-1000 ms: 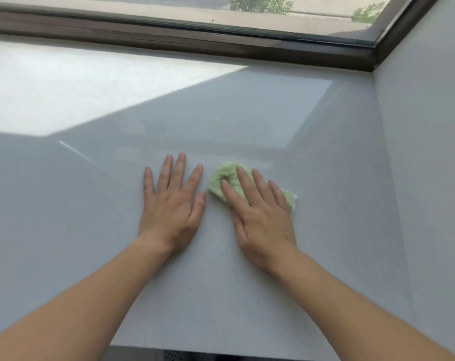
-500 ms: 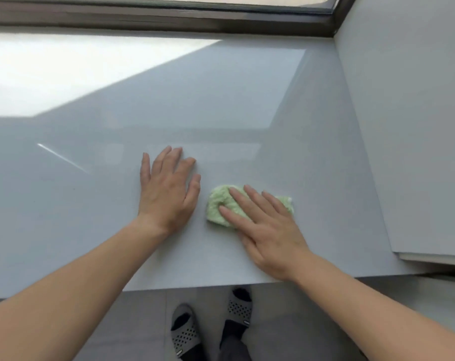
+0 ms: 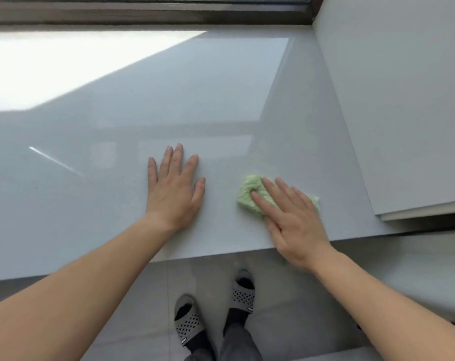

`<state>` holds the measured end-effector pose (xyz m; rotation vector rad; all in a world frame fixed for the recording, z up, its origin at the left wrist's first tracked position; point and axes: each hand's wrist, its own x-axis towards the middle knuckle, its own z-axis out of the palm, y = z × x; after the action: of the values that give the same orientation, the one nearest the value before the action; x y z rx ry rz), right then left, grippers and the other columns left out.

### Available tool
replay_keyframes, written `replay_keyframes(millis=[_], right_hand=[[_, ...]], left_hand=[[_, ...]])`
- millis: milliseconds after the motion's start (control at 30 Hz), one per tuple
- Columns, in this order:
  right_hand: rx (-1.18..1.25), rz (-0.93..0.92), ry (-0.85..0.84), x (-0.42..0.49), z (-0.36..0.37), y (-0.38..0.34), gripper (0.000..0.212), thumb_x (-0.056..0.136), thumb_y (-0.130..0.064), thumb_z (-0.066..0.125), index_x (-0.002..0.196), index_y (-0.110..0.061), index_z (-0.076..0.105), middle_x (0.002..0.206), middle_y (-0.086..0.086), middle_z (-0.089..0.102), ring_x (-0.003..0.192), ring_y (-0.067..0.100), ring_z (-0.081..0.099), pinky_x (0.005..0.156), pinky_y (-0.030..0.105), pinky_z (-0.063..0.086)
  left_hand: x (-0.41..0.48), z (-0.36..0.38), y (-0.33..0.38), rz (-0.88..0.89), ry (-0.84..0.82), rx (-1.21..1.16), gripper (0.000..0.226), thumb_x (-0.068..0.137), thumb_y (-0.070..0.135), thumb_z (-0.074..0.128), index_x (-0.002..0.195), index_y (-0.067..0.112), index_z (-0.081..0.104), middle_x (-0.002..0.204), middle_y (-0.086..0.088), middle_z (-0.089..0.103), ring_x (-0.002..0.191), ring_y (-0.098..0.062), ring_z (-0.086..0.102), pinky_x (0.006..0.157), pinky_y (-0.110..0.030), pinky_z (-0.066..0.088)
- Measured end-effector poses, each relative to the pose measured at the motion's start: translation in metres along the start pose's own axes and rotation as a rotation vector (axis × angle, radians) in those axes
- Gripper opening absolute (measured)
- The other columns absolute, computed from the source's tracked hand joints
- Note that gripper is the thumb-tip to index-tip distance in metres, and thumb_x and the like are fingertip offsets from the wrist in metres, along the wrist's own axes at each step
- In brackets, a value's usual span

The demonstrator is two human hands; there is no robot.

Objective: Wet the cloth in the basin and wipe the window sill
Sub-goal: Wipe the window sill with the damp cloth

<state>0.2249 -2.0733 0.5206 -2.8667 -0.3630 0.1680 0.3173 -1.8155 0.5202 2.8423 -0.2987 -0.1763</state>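
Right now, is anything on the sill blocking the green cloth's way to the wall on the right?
Nothing visible does. The right hand presses flat on the green cloth, and only bare window sill shows between it and the side wall. The left hand lies flat on the opposite side, apart from the cloth.

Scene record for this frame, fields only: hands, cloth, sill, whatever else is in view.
left hand: flat on the sill, fingers spread, holds nothing
right hand: straight fingers press on the cloth
cloth: green, bunched, on the sill to the right of the left hand, not touching it
window sill: glossy, sunlit patch at far left
basin: not in view
slippers: on the floor below the sill's near edge
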Motion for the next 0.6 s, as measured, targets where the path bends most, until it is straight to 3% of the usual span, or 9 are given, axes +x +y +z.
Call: replay_keyframes(millis=[100, 167, 333, 400, 533, 600], right_hand=[[0.046, 0.328, 0.088, 0.016, -0.008, 0.015, 0.056, 0.098, -0.032, 0.028, 0.153, -0.038, 0.027, 0.165, -0.006, 0.017, 0.152, 0.023, 0.014, 0.121, 0.043, 0.012], [0.002, 0.402, 0.124, 0.017, -0.002, -0.003, 0.058, 0.098, -0.032, 0.026, 0.155, -0.035, 0.023, 0.166, -0.003, 0.013, 0.153, 0.025, 0.011, 0.121, 0.043, 0.009], [-0.032, -0.042, -0.012, 0.0, -0.001, 0.006, 0.057, 0.098, -0.029, 0.037, 0.154, -0.036, 0.028, 0.165, -0.002, 0.019, 0.152, 0.024, 0.014, 0.121, 0.043, 0.012], [-0.04, -0.046, -0.022, 0.019, -0.011, 0.037, 0.055, 0.098, -0.032, 0.034, 0.152, -0.038, 0.031, 0.163, -0.004, 0.023, 0.151, 0.024, 0.019, 0.119, 0.044, 0.016], [0.028, 0.355, 0.099, 0.079, -0.024, 0.064, 0.057, 0.097, -0.035, 0.027, 0.154, -0.036, 0.026, 0.165, -0.003, 0.018, 0.151, 0.026, 0.017, 0.12, 0.043, 0.013], [-0.009, 0.453, 0.155, 0.09, -0.017, 0.045, 0.058, 0.097, -0.035, 0.026, 0.156, -0.034, 0.023, 0.166, -0.001, 0.016, 0.151, 0.027, 0.014, 0.121, 0.044, 0.01]], left_hand=[[0.004, 0.0, 0.009, -0.049, -0.005, -0.012, 0.057, 0.097, 0.044, 0.031, 0.149, 0.022, 0.03, 0.164, -0.01, 0.01, 0.151, -0.025, -0.002, 0.118, -0.056, -0.009], [0.009, 0.001, 0.017, -0.054, 0.009, -0.011, 0.055, 0.097, 0.044, 0.031, 0.149, 0.023, 0.03, 0.164, -0.009, 0.009, 0.151, -0.025, -0.001, 0.117, -0.059, -0.008], [0.039, 0.001, 0.035, -0.001, 0.018, 0.013, 0.056, 0.098, 0.043, 0.03, 0.152, 0.025, 0.027, 0.165, -0.008, 0.007, 0.151, -0.025, -0.002, 0.117, -0.057, -0.01], [0.055, 0.001, 0.037, -0.023, 0.006, 0.01, 0.056, 0.1, 0.042, 0.032, 0.153, 0.027, 0.023, 0.165, -0.007, 0.003, 0.151, -0.025, -0.006, 0.118, -0.055, -0.012], [0.067, 0.008, 0.04, -0.055, -0.013, 0.055, 0.058, 0.099, 0.046, 0.026, 0.154, 0.031, 0.017, 0.165, -0.005, -0.001, 0.151, -0.024, -0.012, 0.118, -0.053, -0.011], [0.066, 0.01, 0.04, -0.059, -0.013, 0.074, 0.06, 0.098, 0.048, 0.023, 0.154, 0.031, 0.015, 0.165, -0.004, -0.002, 0.151, -0.023, -0.012, 0.119, -0.052, -0.011]])
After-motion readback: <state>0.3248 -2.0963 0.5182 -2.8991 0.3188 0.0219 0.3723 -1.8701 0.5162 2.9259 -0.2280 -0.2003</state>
